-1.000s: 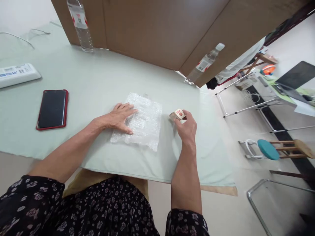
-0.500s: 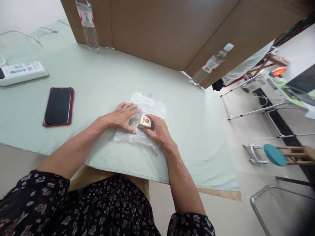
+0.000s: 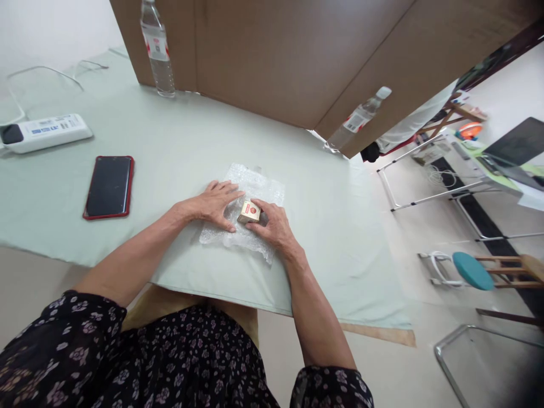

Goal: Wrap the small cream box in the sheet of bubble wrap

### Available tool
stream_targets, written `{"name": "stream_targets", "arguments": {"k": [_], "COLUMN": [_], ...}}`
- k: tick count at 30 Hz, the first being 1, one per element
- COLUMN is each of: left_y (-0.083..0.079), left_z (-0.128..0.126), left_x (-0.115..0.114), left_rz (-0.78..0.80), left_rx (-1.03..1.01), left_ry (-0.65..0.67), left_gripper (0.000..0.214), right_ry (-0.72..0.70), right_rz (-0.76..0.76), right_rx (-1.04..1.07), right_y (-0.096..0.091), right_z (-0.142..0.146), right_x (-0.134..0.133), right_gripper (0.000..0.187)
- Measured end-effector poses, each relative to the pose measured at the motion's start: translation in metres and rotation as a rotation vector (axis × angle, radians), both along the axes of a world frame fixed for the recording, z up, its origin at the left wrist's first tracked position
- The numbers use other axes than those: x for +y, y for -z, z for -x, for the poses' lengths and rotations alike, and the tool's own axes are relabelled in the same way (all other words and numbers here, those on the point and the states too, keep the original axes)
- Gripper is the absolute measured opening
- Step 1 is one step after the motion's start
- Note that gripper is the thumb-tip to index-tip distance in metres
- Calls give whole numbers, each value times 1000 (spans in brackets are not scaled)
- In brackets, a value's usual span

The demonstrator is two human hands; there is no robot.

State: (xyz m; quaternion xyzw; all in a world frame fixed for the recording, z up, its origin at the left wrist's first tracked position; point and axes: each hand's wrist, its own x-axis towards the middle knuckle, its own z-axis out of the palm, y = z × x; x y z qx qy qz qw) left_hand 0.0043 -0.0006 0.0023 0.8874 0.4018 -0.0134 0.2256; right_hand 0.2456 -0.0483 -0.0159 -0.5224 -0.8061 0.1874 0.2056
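A small cream-coloured box (image 3: 249,211) with red print sits near the middle of a sheet of bubble wrap (image 3: 238,239). My right hand (image 3: 274,225) grips the box from its right side, thumb at the near edge and fingers at the far edge. Part of the box is hidden behind that hand. My left hand (image 3: 216,205) lies flat over the left part of the wrap, fingers spread, thumb apart, a little to the left of the box and holding nothing.
On the green tablecloth (image 3: 170,153) a phone in a red case (image 3: 109,187) and a white power strip (image 3: 53,133) lie to the left. A large cardboard panel (image 3: 272,62) stands at the back, with a water bottle (image 3: 158,56) and another bottle (image 3: 359,119) before it.
The view has shifted slightly, so the phone and bottles appear a little lower. Both hands, the box and the wrap keep nearly the same places.
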Motion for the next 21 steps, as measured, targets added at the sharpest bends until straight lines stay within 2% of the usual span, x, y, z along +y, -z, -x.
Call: {"name": "stream_targets", "arguments": {"k": [5,8,12,14,16,17,19,21], "left_y": [5,5,0,-5,-11,-16,-27,-39], "left_z": [0,2,7,7,6,6,5,6], "left_x": [2,4,9,12,12,10,3,-10], "left_rz": [-11,5,61,79,75,64,25,-18], "left_rx": [-15,-41,-124,-171,-228,-259,-306,-303], "left_ry": [3,4,-27,-60,-130,-178,-250,-220], "left_gripper": [120,119,108,99,90,85,74,64], "right_ry": [5,28,98,-11,-81,-87,-49,28], "right_rz": [-15,-36,-177,-220,-256,-275,-319,-358], "right_rx": [5,64,113,40,-84,-144,-208,-180], "right_y": [4,-3,-22,-26,-23,-20,-10,-2], "right_z": [3,-2,-12,-11,-4,1,10,16], "right_x": [3,-2,-39,-65,-85,-92,-95,-88], "right_gripper": [65,68,56,54,57,54,35,17]}}
